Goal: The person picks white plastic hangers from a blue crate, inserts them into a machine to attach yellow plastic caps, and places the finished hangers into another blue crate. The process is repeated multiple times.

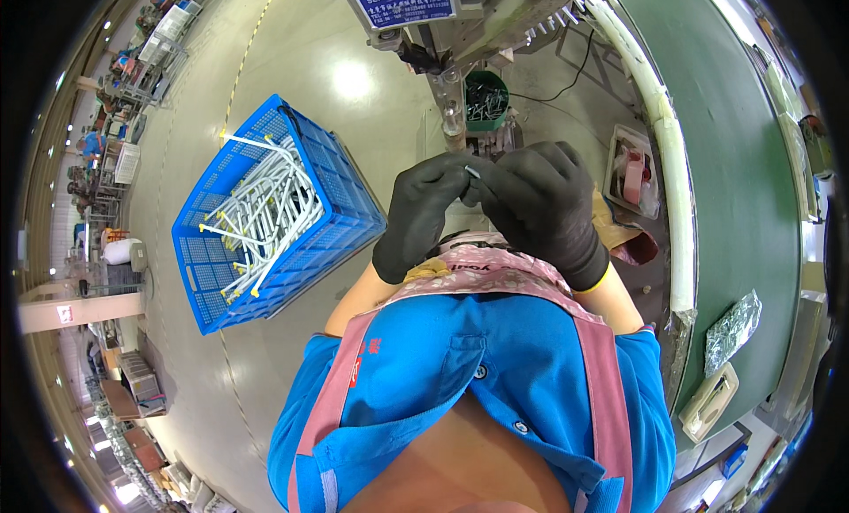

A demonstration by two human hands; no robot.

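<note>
A: Head view: both hands in black gloves, held up in front of the chest. Left hand (424,203) and right hand (539,203) meet fingertip to fingertip.

B: Holding what?

A: A small metal pin (472,171), pinched between the fingertips of both hands, fingers closed on it. Too small to tell more.

B: Surroundings?

A: Blue crate (265,212) of white bent tubes (265,208) on the floor to the person's left. Green cup (485,97) of similar metal bits just beyond the hands, under the machine (460,18). Green conveyor belt (734,159) along the right.

B: Tips for the grip?

A: My read: pinch with the fingertips only and keep the hands close, since gloves dull the feel.
</note>
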